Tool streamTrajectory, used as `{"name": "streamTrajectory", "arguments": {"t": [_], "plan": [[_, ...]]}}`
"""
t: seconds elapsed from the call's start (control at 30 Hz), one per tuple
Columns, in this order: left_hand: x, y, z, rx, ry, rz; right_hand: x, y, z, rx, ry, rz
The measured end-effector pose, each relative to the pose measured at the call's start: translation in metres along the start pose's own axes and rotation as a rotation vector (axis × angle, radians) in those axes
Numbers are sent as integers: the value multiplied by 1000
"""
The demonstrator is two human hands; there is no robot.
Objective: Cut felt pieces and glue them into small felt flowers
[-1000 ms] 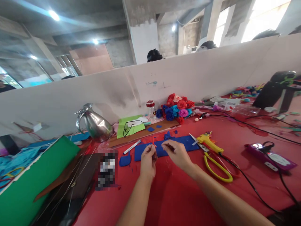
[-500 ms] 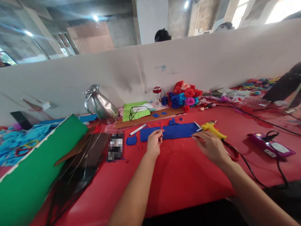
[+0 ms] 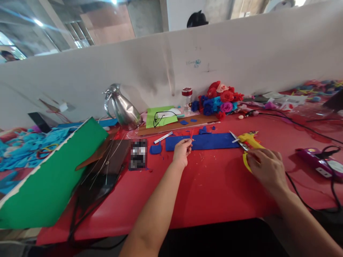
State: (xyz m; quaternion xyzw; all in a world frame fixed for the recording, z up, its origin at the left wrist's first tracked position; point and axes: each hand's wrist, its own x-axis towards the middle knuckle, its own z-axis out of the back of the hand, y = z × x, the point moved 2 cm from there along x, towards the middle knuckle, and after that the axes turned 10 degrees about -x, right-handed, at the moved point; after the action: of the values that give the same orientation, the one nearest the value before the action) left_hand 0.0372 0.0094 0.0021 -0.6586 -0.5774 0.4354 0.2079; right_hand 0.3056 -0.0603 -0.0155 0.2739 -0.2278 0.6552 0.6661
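My left hand [image 3: 182, 152] is closed in a pinch on a thin red strip [image 3: 191, 134], which sticks up from the fingertips. It is over the left half of a long blue foam sheet [image 3: 211, 142] lying flat. At the sheet's right end, my right hand [image 3: 266, 167] has its fingers curled at the yellow handle of a pair of scissors [image 3: 245, 162]. The open blades point up and left across the sheet's end. A yellow glue gun [image 3: 251, 139] lies just beyond the scissors. Blue offcuts [image 3: 205, 130] and a blue rounded piece [image 3: 155, 149] lie around the sheet.
A white pen [image 3: 163, 137] lies left of the sheet. Behind are a steel jug [image 3: 123, 109], a glass jar [image 3: 187, 101], eyeglasses [image 3: 163, 116] and foam flowers [image 3: 219, 101]. A green board [image 3: 59, 175] leans at left; a purple power strip [image 3: 318, 164] with cords is at right.
My right hand has moved right and down, from above the sheet's end to the scissors' handle, and its fingers have curled. The left hand still pinches the red strip. The view has tilted down.
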Motion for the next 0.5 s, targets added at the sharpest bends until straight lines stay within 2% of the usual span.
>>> {"name": "streamTrajectory", "arguments": {"t": [0.07,0.13,0.23,0.3,0.4,0.5], "plan": [[0,0,0,7,2,-6,4,-4,6,-104,60,-33],[0,1,-1,18,0,-10,6,-9,10,-173,175,-77],[0,1,-1,31,4,-12,6,-17,14,-152,306,-177],[0,1,-1,38,7,-13,6,-21,15,-126,308,-225],[0,1,-1,46,4,-18,10,-27,14,-171,282,-202],[0,2,-1,48,8,-25,19,-38,5,-228,380,-180]]}}
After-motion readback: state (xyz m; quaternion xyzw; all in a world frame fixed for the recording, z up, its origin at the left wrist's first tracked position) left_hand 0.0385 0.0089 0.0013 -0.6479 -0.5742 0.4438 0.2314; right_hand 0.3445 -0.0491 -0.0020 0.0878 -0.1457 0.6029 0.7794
